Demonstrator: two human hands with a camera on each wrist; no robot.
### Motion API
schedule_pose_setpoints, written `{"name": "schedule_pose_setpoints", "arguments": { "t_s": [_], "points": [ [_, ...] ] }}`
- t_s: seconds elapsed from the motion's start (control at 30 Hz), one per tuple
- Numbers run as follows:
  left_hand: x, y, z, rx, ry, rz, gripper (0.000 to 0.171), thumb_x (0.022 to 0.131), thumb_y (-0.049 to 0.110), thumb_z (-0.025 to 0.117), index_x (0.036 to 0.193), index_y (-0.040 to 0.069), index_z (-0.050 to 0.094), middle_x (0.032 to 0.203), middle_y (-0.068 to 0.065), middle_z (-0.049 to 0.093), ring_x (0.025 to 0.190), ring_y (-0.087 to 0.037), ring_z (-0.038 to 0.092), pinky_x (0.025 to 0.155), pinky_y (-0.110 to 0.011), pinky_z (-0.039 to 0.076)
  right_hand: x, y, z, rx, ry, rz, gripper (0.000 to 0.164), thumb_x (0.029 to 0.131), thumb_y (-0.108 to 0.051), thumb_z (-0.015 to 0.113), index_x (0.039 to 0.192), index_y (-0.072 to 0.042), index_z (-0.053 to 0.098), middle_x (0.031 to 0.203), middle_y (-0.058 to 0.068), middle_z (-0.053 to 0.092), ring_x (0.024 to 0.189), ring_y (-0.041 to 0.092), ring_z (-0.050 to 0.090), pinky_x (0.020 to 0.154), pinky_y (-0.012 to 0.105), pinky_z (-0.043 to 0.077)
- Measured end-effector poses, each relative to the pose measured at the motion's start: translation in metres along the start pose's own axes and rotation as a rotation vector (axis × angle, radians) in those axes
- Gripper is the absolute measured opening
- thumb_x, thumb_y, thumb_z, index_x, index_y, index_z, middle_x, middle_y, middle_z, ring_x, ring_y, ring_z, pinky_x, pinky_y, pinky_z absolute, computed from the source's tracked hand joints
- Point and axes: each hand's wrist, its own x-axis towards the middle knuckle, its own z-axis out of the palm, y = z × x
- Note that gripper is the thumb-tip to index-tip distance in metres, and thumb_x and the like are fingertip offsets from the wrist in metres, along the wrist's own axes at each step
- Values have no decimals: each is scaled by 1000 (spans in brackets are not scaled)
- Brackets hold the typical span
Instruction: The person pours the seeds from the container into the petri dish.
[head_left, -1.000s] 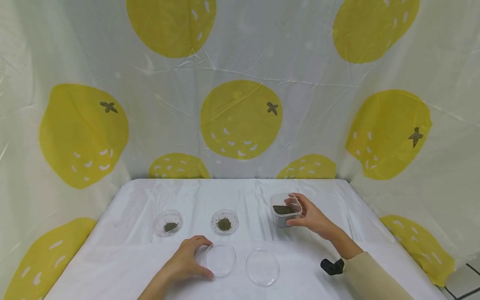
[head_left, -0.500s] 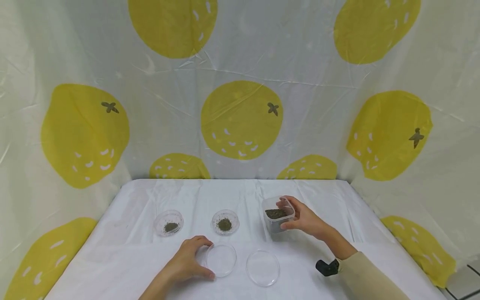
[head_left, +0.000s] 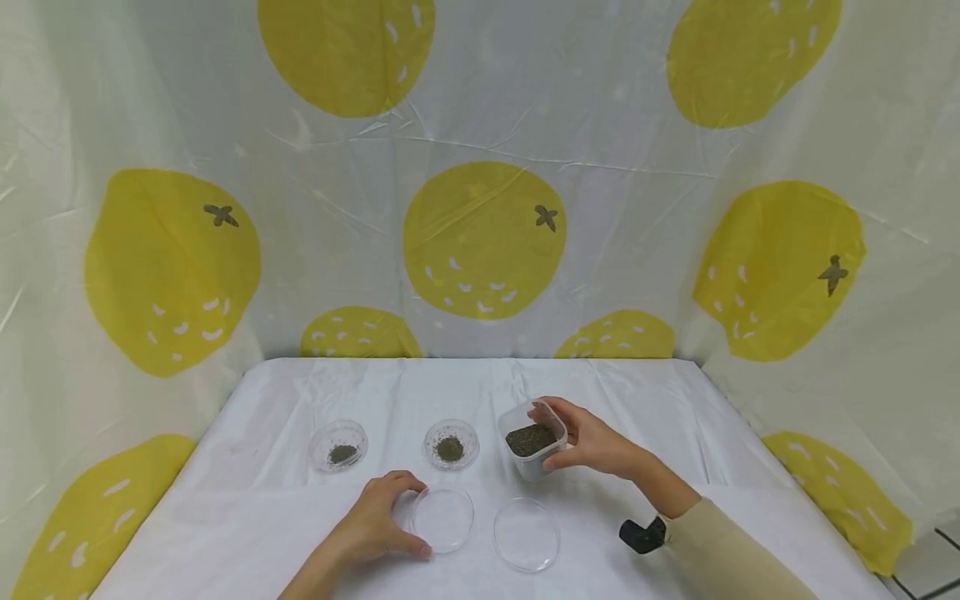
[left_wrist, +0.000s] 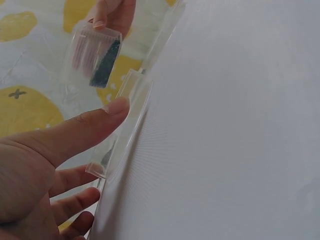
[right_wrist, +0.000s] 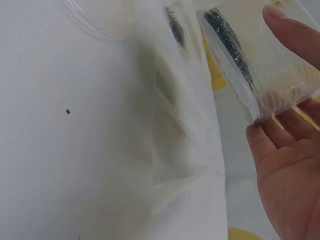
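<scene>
My left hand (head_left: 370,518) holds an empty clear petri dish (head_left: 443,521) on the white cloth, thumb at its near side and a finger at its far side. Close to its right lies another clear round dish (head_left: 527,536), with nothing in it. Gripped in my right hand (head_left: 596,443) is a clear square plastic container (head_left: 529,469) with dark green-brown granules (head_left: 531,439) inside. The container is tilted toward me, raised over the table behind the second clear dish. In the right wrist view its granules (right_wrist: 227,42) slope along one wall.
Farther back stand two petri dishes, one at left (head_left: 318,442) and one in the middle (head_left: 427,446), each with a small heap of similar granules. A white cloth (head_left: 300,392) covers the table. A lemon-print curtain (head_left: 330,258) encloses the back and sides.
My right hand has carried the container left and toward me, tipping its opening further my way. The left hand and the dishes have stayed in place.
</scene>
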Motion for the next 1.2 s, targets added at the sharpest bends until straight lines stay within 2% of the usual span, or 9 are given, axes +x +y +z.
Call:
{"name": "schedule_pose_setpoints", "arguments": {
  "t_s": [0.13,0.27,0.4,0.53,0.83,1.03,1.2],
  "points": [
    [1,0,-2,3,6,7,78,47,55,84,112,20,60,126,1,50,116,-29,38,94,-56,34,6,0,4,4,-45,2,87,72,-11,80,143,-10,30,138,13,43,129,27,35,102,46,32],
    [2,2,-3,-7,9,21,76,48,54,84,111,20,60,124,2,51,116,-29,38,95,-55,33,11,-6,9,-3,-104,25,88,72,-13,81,143,-11,30,138,6,44,130,22,35,103,39,32],
    [2,3,-4,-2,10,22,75,47,55,84,110,21,60,124,1,51,115,-29,38,94,-55,33,15,-10,14,-7,-185,18,87,73,-15,80,143,-10,29,140,10,41,131,22,33,103,36,31],
    [2,2,-4,5,12,25,74,48,55,84,109,21,60,124,2,51,114,-29,39,94,-54,34,20,-11,19,-13,-250,10,87,74,-15,80,143,-8,28,141,14,40,131,24,33,103,37,31],
    [0,0,-2,-1,7,13,74,48,55,84,110,21,60,127,-1,50,116,-30,38,93,-56,34,28,-14,31,-49,-306,39,87,72,-20,81,143,-13,30,140,10,42,130,17,34,104,31,29],
    [-1,-2,-1,11,15,18,75,48,56,83,110,21,60,127,-1,50,115,-30,39,93,-55,35,37,-19,37,-78,-359,1,86,73,-21,80,142,-7,31,139,16,42,129,21,36,105,30,28],
    [0,-2,0,9,17,22,75,48,56,83,110,21,60,125,1,51,114,-29,39,93,-54,34,41,-25,40,-131,-413,1,87,75,-25,78,144,-5,28,138,17,42,129,23,37,105,31,28]
  ]
}}
